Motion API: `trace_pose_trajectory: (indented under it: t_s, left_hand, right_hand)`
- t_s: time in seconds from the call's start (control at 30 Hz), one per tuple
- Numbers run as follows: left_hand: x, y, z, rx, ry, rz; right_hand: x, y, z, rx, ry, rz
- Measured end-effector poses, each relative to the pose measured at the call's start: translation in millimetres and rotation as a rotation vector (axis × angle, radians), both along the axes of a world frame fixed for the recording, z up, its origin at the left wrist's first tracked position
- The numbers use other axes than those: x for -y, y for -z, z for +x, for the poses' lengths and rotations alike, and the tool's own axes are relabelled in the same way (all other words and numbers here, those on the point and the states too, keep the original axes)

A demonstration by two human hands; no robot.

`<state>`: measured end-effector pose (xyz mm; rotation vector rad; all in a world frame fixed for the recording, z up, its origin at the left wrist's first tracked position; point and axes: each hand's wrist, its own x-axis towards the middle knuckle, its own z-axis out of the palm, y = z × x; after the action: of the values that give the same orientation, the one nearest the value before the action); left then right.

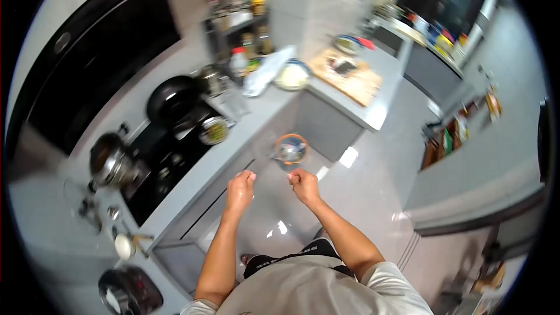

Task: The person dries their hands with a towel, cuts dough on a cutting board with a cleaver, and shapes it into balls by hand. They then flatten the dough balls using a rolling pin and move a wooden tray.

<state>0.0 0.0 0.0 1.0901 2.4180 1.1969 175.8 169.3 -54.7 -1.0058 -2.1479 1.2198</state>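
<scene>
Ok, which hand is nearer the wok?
Left. The left hand is to the right of the wok, past the counter; the right hand is farther right of it, over the floor.

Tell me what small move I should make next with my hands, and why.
I'd probably bring both hands forward over the orange-rimmed bin and let them drip. Your left hand and right hand are curled and shiny, perhaps wet, and they're held above the floor, just short of it.
</scene>
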Motion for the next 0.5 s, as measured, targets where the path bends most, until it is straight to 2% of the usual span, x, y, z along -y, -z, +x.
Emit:
trace_pose_trajectory:
  t_s: [0.07,0.1,0.2,0.27,0.37,0.43,0.5]
  left_hand:
    - [-25.1,15.0,11.3,0.020,0.170,0.043]
    - [-168.6,18.3,77.3,-0.080,0.217,0.000]
    - [-308.4,34.4,206.4,0.084,0.407,0.013]
    - [-384.3,36.2,273.3,0.050,0.486,0.024]
    - [-486.6,27.8,353.1,0.032,0.608,0.067]
    - [-548.4,6.2,397.2,0.121,0.673,-0.029]
    - [-620.7,26.7,428.5,0.108,0.753,0.008]
  right_hand:
    - [8.8,0.5,42.1,0.035,0.229,-0.100]
    - [-114.3,28.4,113.5,-0.067,0.268,-0.146]
    - [-210.6,32.7,269.2,-0.055,0.461,-0.179]
    - [-262.0,22.5,343.8,0.008,0.608,-0.243]
    - [-338.1,-3.7,434.4,-0.022,0.744,-0.261]
    - [-387.3,-10.5,477.6,-0.025,0.817,-0.247]
    - [-440.1,-1.7,514.4,-0.020,0.855,-0.200]
